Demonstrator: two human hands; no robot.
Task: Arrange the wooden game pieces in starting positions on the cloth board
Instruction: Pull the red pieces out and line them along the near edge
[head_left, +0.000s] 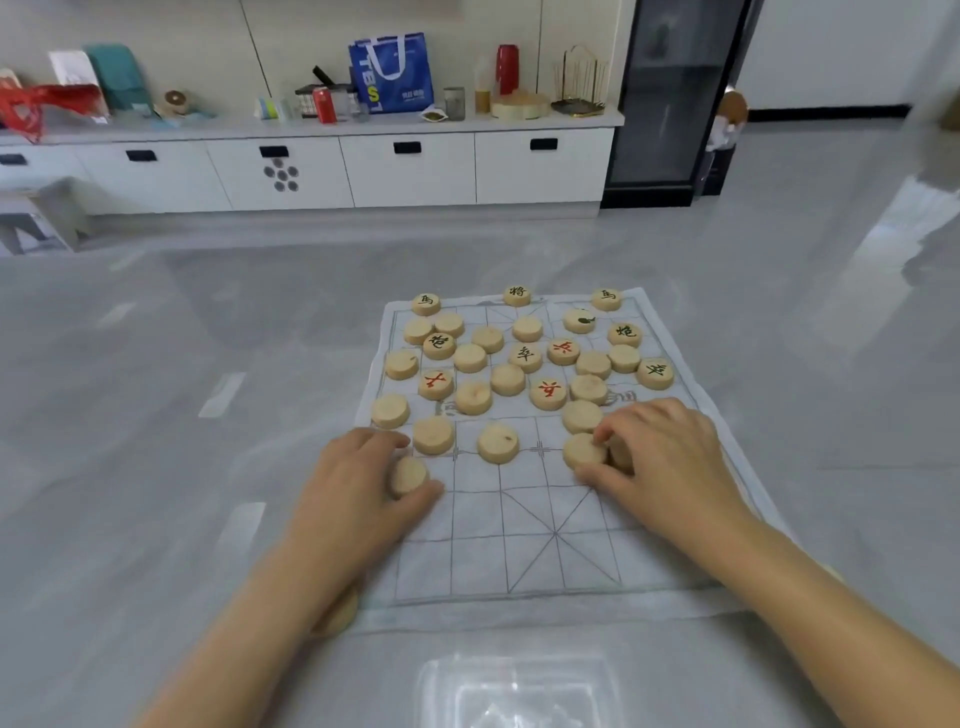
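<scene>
A white cloth board with grey grid lines (524, 551) lay flat. Round pale wooden game pieces (497, 442) crowded the board's far half, many blank side up. At the board's left edge the left hand (363, 483) pinched one wooden disc (409, 475). Toward the board's right edge the right hand (670, 457) gripped a second disc (584, 451).

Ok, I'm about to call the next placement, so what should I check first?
1. Grip on left piece by left hand: ok.
2. Pinch on right piece by right hand: ok.
3. Characters on both held pieces readable: not ok, blank wood shows.
4. Near palace of cloth board bare: ok.
5. Faces of other pieces up: not ok, many lie blank side up.
</scene>
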